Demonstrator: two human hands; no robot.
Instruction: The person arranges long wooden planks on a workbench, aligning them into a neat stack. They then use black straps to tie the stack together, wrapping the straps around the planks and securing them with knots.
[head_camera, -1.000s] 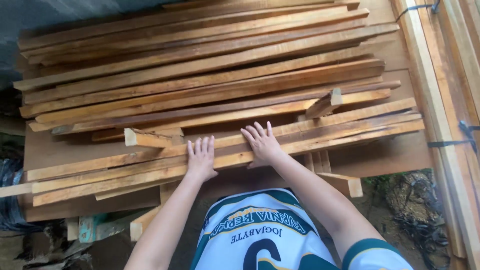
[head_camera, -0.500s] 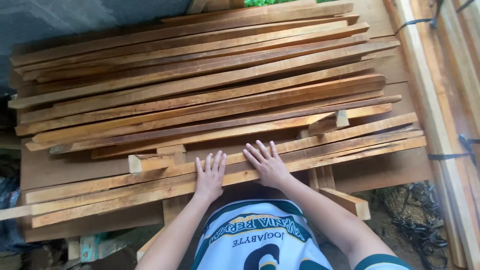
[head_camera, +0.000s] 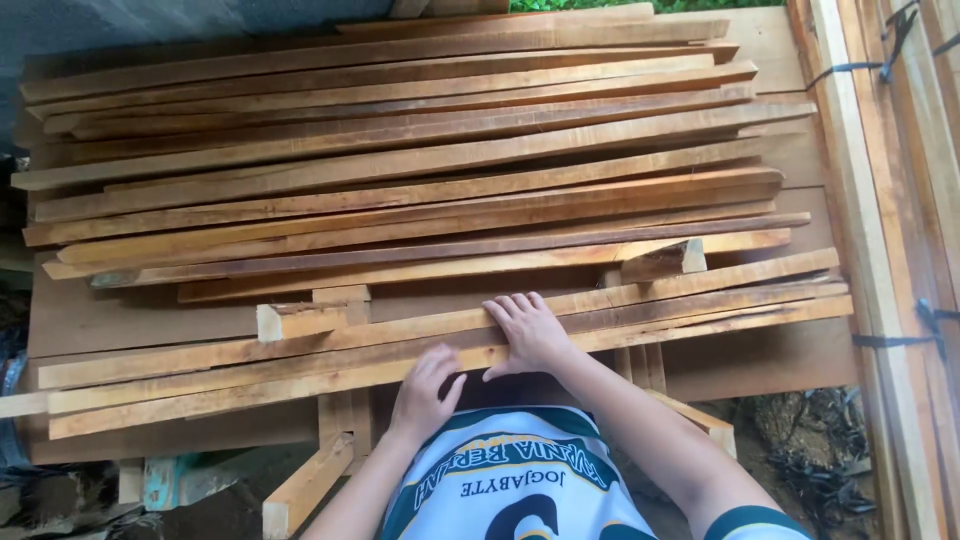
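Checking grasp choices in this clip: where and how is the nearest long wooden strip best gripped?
Grip the nearest strip at its near long edge, coming from the person's side. It overhangs there, and the left hand and right hand already rest on it mid-length.

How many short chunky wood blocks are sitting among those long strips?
2 clearly. One short block lies left of the left hand; another block sits up and right of the right hand. More may hide beneath the long strips.

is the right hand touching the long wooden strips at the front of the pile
Touching. The head view shows the right hand lying palm down, fingers spread, flat across the nearest wooden strips, with no gap visible beneath it.
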